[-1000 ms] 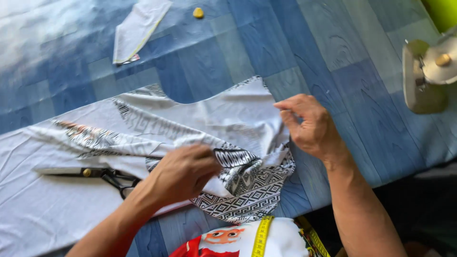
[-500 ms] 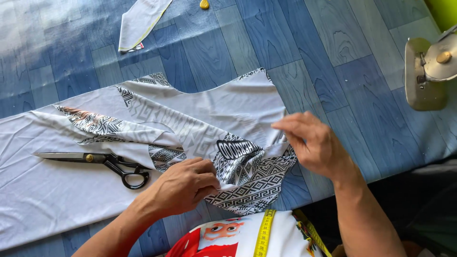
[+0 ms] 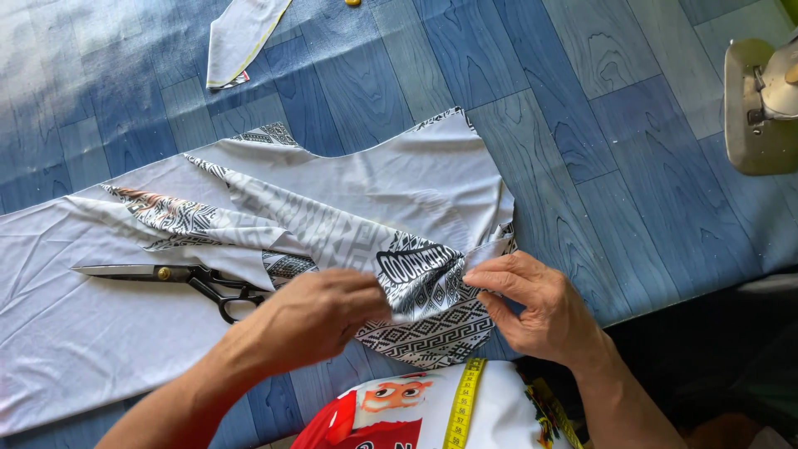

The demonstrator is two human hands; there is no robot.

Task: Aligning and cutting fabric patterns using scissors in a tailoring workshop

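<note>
Pinching a folded strip of black-and-white patterned fabric (image 3: 424,291), both hands are seen low in the centre of the frame. The left hand (image 3: 312,320) is clenched on the strip's left part, its fingers curled over the cloth; the right hand (image 3: 540,312) is closed on the strip's right end, thumb and forefinger meeting at a small raised corner just below the edge of the pale grey cloth piece (image 3: 357,191). The strip is thus held between the two grips, with its long axis running roughly from left to right across the lower middle of the frame, and neither hand is clearly nearer to it (each is already touching it). The pale grey cloth piece is spread over the blue wood-patterned surface (image 3: 598,150), reaching from the left edge of the frame to just past the centre. A pair of black-handled scissors (image 3: 174,278) is laid on this cloth, just left of the left hand, blades pointing to the left edge. A yellow measuring tape (image 3: 461,407) is seen at the bottom centre. A small cloth offcut (image 3: 241,37) lies at the upper left, and part of a sewing machine (image 3: 761,104) shows at the upper right.
</note>
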